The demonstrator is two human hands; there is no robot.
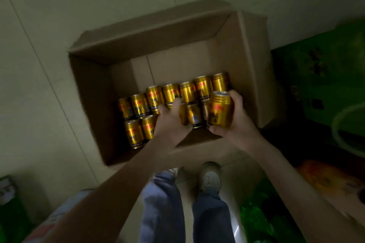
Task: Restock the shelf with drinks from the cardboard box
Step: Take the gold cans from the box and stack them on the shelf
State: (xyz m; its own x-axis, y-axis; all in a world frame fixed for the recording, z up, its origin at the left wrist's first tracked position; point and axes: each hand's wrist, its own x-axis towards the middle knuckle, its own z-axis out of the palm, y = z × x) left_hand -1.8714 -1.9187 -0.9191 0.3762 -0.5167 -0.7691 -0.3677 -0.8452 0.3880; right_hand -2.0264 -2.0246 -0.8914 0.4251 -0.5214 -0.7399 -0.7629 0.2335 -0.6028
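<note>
An open cardboard box [92, 89] stands on the tiled floor below me. Several gold drink cans [138, 104] stand in rows along its near side. My right hand [237, 122] is shut on one gold can [219, 111], lifted slightly above the others at the right end of the rows. My left hand [170, 122] reaches down among the cans in the middle of the box, its fingers curled over one; whether it grips a can is hidden by the hand itself. No shelf is in view.
My legs in blue jeans [164, 209] and white shoes [210, 177] stand just behind the box. Green packaged goods [324, 77] lie to the right, green bottles [262, 219] at lower right, an orange pack [324, 177] beside them.
</note>
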